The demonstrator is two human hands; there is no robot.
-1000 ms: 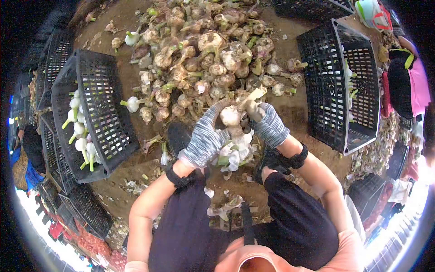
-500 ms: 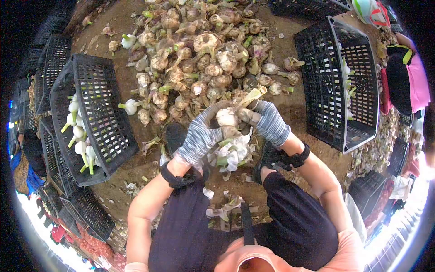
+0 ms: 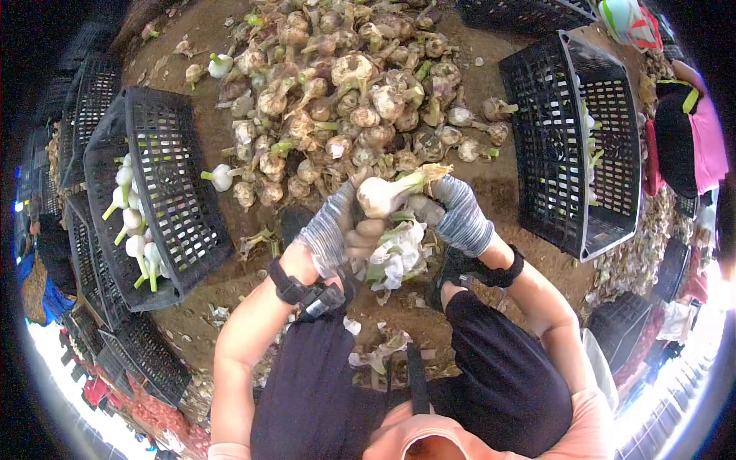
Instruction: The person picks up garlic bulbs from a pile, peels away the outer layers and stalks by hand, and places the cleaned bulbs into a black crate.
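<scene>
A garlic bulb (image 3: pixel 376 198) with a whitish, fairly clean head and a pale stalk is held up between my gloved hands, its stalk pointing right. My left hand (image 3: pixel 334 228), in a grey fingerless glove, has its fingers curled round the underside of the head. My right hand (image 3: pixel 460 216) closes near the stalk's dry tip, thumb beneath it. Below the bulb lies a clump of peeled white garlic skins (image 3: pixel 399 257) on the ground between my shoes. Just beyond my hands spreads a heap of soil-stained garlic (image 3: pixel 360 115).
At the left a black plastic crate (image 3: pixel 180 199) contains several cleaned bulbs. Another black crate (image 3: pixel 540 146) at the right has some green-stalked garlic inside. One white bulb (image 3: pixel 221 177) lies on the dirt beside the heap. More crates (image 3: pixel 146 356) stand at the far left.
The bulb has turned from stalk-up-right to nearly level, and its head now looks whiter. My left fingers have moved under it, while my right hand has shifted slightly at the stalk.
</scene>
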